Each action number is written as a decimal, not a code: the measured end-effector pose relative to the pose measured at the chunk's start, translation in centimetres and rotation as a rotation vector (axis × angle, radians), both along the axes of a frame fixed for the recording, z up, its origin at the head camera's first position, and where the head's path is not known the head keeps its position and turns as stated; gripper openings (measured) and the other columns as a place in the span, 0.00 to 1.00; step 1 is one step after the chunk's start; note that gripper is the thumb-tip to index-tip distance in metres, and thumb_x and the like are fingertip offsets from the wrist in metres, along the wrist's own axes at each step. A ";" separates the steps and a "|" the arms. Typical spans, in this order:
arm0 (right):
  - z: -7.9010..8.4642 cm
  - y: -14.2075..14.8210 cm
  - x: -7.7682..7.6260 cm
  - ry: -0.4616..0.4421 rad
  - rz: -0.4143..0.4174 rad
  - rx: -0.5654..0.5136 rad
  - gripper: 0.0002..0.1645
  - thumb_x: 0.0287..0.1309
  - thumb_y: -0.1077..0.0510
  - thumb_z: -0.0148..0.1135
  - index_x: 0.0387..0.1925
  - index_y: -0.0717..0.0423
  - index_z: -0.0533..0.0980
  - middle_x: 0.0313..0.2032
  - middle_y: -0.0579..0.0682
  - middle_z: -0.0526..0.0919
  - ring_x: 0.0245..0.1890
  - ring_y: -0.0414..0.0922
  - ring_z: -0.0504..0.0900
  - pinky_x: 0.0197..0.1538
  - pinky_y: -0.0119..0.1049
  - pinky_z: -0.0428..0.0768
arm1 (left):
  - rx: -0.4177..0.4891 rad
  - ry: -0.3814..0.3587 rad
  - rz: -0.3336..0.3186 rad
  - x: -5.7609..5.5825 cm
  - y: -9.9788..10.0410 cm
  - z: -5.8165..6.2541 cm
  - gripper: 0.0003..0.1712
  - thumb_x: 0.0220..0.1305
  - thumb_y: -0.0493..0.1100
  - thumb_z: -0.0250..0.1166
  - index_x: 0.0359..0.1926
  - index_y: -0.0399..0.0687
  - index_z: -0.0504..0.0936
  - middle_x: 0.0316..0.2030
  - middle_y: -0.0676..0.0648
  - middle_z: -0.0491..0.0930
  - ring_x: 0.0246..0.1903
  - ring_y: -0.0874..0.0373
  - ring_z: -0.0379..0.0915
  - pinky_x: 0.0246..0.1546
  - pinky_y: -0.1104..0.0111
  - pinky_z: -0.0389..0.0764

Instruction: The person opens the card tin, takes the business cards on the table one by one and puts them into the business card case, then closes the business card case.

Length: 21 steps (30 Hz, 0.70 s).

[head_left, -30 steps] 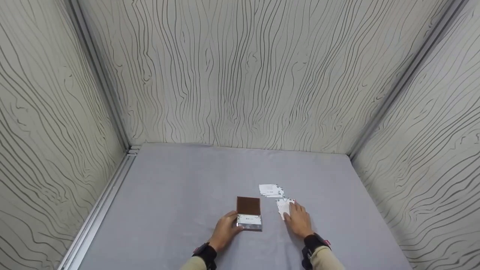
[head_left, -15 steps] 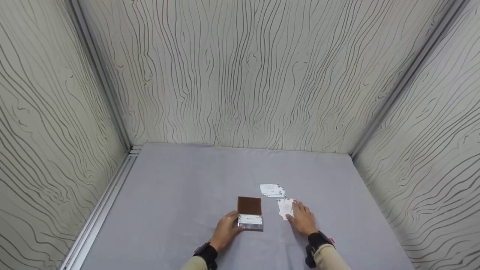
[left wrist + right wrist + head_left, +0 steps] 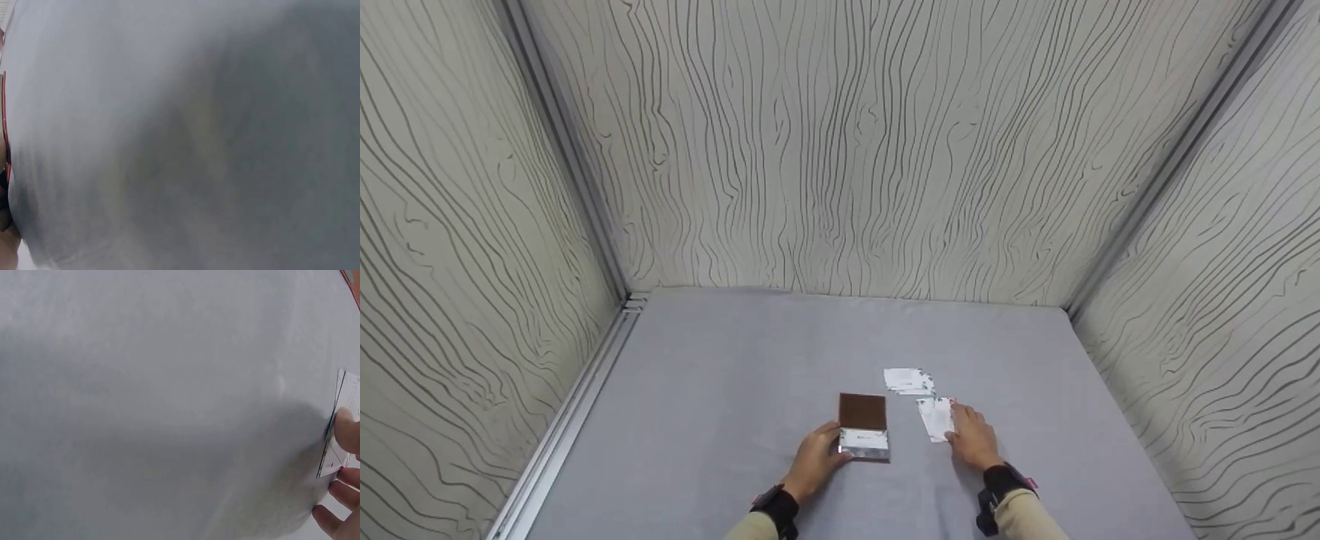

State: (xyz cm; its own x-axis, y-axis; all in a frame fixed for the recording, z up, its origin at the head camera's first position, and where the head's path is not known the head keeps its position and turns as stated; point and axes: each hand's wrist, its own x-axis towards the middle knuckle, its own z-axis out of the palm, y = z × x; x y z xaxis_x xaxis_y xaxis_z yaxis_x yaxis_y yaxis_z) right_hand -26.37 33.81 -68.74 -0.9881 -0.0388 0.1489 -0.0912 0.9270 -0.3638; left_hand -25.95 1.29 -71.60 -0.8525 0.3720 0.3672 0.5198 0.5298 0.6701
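As L hand [image 3: 813,460] grips case [image 3: 862,412], R hand [image 3: 976,439] slanted, pinching cards [image 3: 935,421]

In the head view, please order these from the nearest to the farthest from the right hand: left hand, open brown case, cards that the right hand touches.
1. Cards: touching the right hand, at its left.
2. Open brown case: farther left.
3. Left hand: beyond, at the case's left side.
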 end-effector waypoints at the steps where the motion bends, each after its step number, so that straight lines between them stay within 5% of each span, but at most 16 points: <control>1: 0.0 0.0 0.0 0.010 -0.003 0.001 0.31 0.53 0.68 0.66 0.59 0.74 0.69 0.51 0.72 0.74 0.53 0.68 0.73 0.52 0.64 0.74 | -0.002 0.005 0.001 0.0 0.0 0.0 0.26 0.53 0.37 0.74 0.51 0.26 0.81 0.53 0.32 0.79 0.55 0.39 0.76 0.58 0.52 0.75; 6: -0.1 -0.1 0.1 0.027 -0.021 0.023 0.23 0.57 0.64 0.65 0.53 0.72 0.74 0.49 0.70 0.76 0.50 0.67 0.75 0.50 0.63 0.76 | 0.003 0.034 -0.004 0.1 0.0 -0.1 0.25 0.52 0.37 0.75 0.50 0.26 0.81 0.52 0.32 0.80 0.54 0.39 0.76 0.58 0.52 0.76; 11: -0.1 -0.4 0.3 0.019 -0.069 0.011 0.28 0.55 0.54 0.71 0.51 0.70 0.76 0.48 0.67 0.75 0.49 0.65 0.73 0.47 0.61 0.75 | 0.000 0.021 0.000 0.0 0.0 0.0 0.25 0.52 0.37 0.75 0.50 0.26 0.81 0.52 0.32 0.80 0.55 0.39 0.76 0.58 0.52 0.75; 21: 0.6 -0.3 0.3 -0.021 -0.131 -0.065 0.35 0.46 0.62 0.75 0.56 0.67 0.71 0.46 0.71 0.72 0.44 0.68 0.71 0.44 0.62 0.73 | -0.011 0.059 0.002 0.1 -0.1 -0.1 0.26 0.52 0.37 0.75 0.50 0.25 0.80 0.52 0.31 0.79 0.54 0.37 0.76 0.57 0.51 0.76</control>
